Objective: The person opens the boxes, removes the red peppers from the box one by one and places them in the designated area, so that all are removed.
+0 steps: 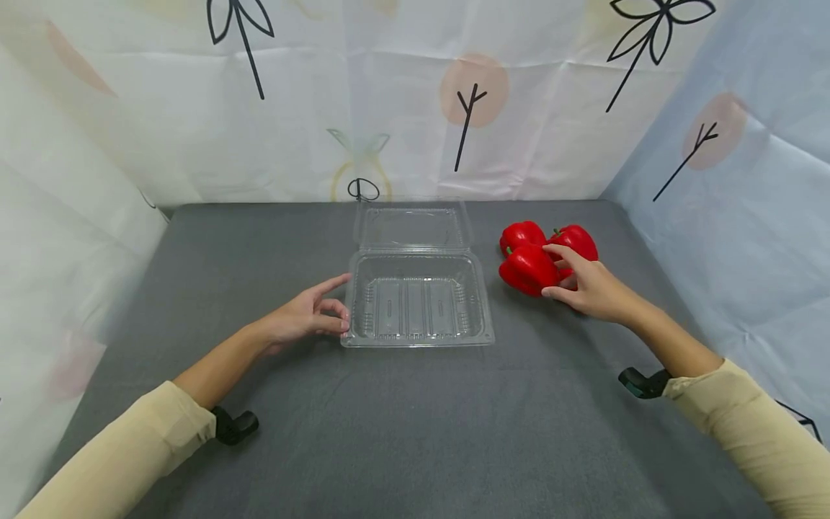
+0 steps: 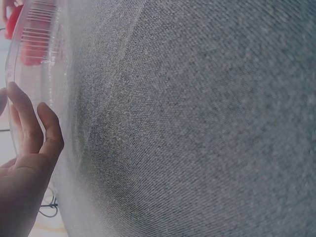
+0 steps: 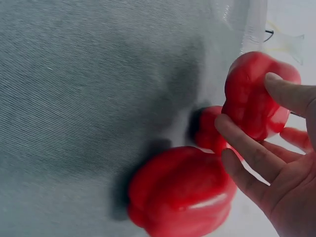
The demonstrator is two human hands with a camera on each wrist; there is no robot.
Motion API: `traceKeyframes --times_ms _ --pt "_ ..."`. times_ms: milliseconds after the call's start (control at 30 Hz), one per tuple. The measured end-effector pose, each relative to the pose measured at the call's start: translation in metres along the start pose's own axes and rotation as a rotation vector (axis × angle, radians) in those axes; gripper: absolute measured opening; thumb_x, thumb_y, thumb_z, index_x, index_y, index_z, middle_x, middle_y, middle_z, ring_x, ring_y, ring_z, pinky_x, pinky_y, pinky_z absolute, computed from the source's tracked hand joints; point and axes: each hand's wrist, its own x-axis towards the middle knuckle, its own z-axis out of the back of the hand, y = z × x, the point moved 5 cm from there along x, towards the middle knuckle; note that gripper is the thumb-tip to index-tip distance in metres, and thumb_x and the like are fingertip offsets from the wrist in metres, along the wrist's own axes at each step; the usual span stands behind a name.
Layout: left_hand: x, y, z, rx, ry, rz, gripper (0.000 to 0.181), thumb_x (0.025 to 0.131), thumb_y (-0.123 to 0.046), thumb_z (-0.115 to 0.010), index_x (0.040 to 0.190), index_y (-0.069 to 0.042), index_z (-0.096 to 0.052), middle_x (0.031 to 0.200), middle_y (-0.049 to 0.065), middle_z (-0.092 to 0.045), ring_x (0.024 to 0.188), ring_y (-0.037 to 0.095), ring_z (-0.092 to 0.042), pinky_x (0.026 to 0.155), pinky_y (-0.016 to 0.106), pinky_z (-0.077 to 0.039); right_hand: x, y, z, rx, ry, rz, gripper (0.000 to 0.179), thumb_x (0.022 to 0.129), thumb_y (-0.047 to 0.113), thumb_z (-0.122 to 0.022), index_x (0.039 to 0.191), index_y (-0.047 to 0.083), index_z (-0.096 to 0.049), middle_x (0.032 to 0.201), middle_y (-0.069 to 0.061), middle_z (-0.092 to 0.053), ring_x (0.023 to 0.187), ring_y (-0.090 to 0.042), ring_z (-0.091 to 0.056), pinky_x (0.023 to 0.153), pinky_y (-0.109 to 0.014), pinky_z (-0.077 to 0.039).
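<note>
A clear plastic clamshell container (image 1: 424, 336) stands with its lid raised behind the tray, and the tray shows no contents. My left hand (image 1: 301, 317) is at its left side, thumb and fingers pinching the rim. The index finger reaches along that edge. To the right of the container, my right hand (image 1: 593, 288) holds a red bell pepper (image 1: 527, 270) between thumb and fingers. In the right wrist view this bell pepper (image 3: 254, 94) appears raised over the cloth. More red bell peppers (image 1: 573, 239) lie right behind it, partly covered by the hand.
A grey cloth (image 1: 415, 425) covers the table. White patterned sheets (image 1: 415, 94) hang behind it and along both sides. A black camera mount (image 1: 233, 425) sits at the left wrist, and another black mount (image 1: 644, 383) at the right.
</note>
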Motion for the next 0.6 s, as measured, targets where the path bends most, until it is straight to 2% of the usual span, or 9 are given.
traceKeyframes --times_ms 233,400,600 --pt "0.0 0.0 0.0 -0.004 0.004 -0.008 0.094 0.09 -0.007 -0.072 0.161 -0.017 -0.01 0.095 0.002 -0.064 0.087 0.016 -0.064 0.082 0.034 -0.052 -0.006 -0.013 -0.016 0.007 -0.022 -0.02 0.069 0.09 0.013 -0.074 0.146 -0.002 -0.035 0.126 -0.033 -0.059 0.085 -0.03 -0.07 0.076 -0.047 -0.057" --pt "-0.001 0.0 0.0 -0.009 0.013 -0.025 0.094 0.09 -0.006 -0.071 0.161 -0.015 -0.009 0.095 0.002 -0.063 0.088 0.015 -0.063 0.083 0.034 -0.053 -0.008 -0.015 -0.025 0.005 -0.048 -0.017 0.067 0.09 0.011 -0.074 0.144 -0.002 -0.037 0.122 -0.032 -0.06 0.081 -0.03 -0.07 0.075 -0.046 -0.058" --pt "0.0 0.001 0.0 -0.022 0.004 -0.01 0.094 0.09 -0.005 -0.072 0.16 -0.018 -0.011 0.095 0.003 -0.063 0.087 0.015 -0.063 0.083 0.034 -0.052 -0.009 -0.018 -0.033 0.01 -0.076 -0.017 0.065 0.09 0.011 -0.073 0.143 0.0 -0.038 0.12 -0.029 -0.059 0.076 -0.026 -0.069 0.073 -0.041 -0.057"
